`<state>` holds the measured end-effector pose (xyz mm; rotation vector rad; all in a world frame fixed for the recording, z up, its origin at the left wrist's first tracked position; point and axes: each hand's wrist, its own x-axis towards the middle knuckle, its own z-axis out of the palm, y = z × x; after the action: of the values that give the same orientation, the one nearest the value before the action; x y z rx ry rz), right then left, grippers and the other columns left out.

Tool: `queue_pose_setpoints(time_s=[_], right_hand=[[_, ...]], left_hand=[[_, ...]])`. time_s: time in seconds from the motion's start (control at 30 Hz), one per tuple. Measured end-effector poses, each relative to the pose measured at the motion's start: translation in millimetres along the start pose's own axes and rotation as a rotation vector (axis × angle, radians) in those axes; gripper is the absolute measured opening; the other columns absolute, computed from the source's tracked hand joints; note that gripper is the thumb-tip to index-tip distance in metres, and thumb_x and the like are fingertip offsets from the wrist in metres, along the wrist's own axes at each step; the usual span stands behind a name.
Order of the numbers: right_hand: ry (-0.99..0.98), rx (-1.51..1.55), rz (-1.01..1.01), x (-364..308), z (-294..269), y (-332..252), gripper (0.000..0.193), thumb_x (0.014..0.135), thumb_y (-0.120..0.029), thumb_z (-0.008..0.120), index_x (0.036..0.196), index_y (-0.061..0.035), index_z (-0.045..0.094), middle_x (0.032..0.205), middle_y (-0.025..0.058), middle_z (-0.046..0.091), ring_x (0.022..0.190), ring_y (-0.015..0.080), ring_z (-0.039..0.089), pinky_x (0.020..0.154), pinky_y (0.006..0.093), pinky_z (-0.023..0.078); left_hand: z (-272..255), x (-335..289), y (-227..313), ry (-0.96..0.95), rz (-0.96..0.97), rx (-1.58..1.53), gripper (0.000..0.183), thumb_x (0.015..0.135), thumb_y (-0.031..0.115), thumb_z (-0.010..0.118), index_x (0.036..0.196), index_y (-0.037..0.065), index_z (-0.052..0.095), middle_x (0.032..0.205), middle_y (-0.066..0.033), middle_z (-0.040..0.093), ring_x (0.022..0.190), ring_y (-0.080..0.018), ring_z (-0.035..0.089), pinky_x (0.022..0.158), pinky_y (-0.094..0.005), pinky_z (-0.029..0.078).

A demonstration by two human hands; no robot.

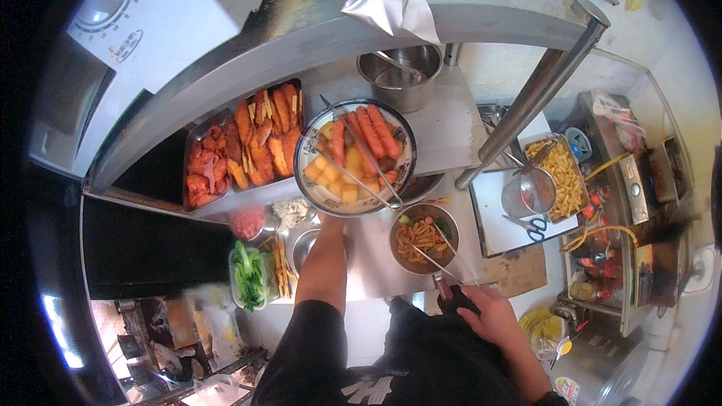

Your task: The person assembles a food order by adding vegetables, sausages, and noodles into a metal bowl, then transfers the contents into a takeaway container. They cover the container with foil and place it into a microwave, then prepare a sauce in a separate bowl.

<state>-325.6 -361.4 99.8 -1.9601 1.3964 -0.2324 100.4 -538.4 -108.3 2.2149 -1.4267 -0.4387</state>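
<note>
My left forearm (323, 263) reaches up to the near rim of a patterned white bowl (304, 184) with a dark edge. That hand is hidden behind the bowl, so its fingers cannot be seen. Red sausages (368, 131) and pale yellow cubes (323, 173) fill the bowl, and metal tongs (380, 194) rest across them. My right hand (492, 319) is closed around a second pair of tongs (462, 271), whose arms reach into a steel bowl (396, 254) of crinkled yellow pieces and green leaves. A dark object with a brownish end (444, 287) lies beside my right fingers; its kind is unclear.
Trays of fried skewers (263, 154) and reddish meat (207, 173) sit left on the shelf, near a steel pot (398, 86). A green container (252, 278) holds leafy vegetables. Rightward are scissors (535, 229), a steel cup (519, 199), crinkled yellow pieces (564, 177) and a slanting metal post (530, 94).
</note>
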Motion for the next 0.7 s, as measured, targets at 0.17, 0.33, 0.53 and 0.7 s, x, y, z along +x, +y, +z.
queue_pose_setpoints(time_s=[0.17,0.33,0.53,0.7], right_hand=[[-0.049,0.022,-0.056,0,4,-2,0.046,0.090,-0.027,0.074,0.131,-0.0084,0.062,0.107,0.0191,0.070,0.100,0.0404,0.067,0.088,0.0477,0.055],[-0.147,0.307,-0.012,11,19,13,0.046,0.094,-0.018,0.071,0.136,-0.0061,0.057,0.102,0.0154,0.071,0.093,0.0287,0.071,0.081,0.0392,0.058],[-0.355,1.177,0.253,52,64,20,0.050,0.099,-0.008,0.064,0.145,-0.0002,0.046,0.108,0.0116,0.071,0.096,0.0175,0.069,0.081,0.0307,0.058],[-0.240,1.349,-0.025,60,78,17,0.061,0.096,-0.005,0.067,0.151,-0.0044,0.041,0.114,0.0099,0.067,0.103,0.0177,0.066,0.093,0.0352,0.054]], left_hand=[[0,6,-4,-0.022,-0.027,-0.112,0.033,0.085,0.011,0.070,0.116,0.002,0.060,0.096,-0.0118,0.068,0.075,-0.0216,0.066,0.063,-0.0344,0.054],[-20,-83,30,-0.218,-0.180,-0.628,0.034,0.084,0.006,0.070,0.115,0.000,0.058,0.091,-0.0113,0.066,0.066,-0.0195,0.065,0.056,-0.0315,0.053],[-67,-270,137,-0.444,-0.172,-0.869,0.041,0.083,-0.005,0.073,0.120,0.001,0.056,0.105,-0.0045,0.062,0.088,-0.0134,0.068,0.078,-0.0276,0.056],[-114,-280,199,-0.158,0.358,-0.302,0.034,0.083,0.009,0.079,0.115,0.002,0.071,0.109,-0.0172,0.073,0.097,-0.0279,0.071,0.087,-0.0376,0.057]])
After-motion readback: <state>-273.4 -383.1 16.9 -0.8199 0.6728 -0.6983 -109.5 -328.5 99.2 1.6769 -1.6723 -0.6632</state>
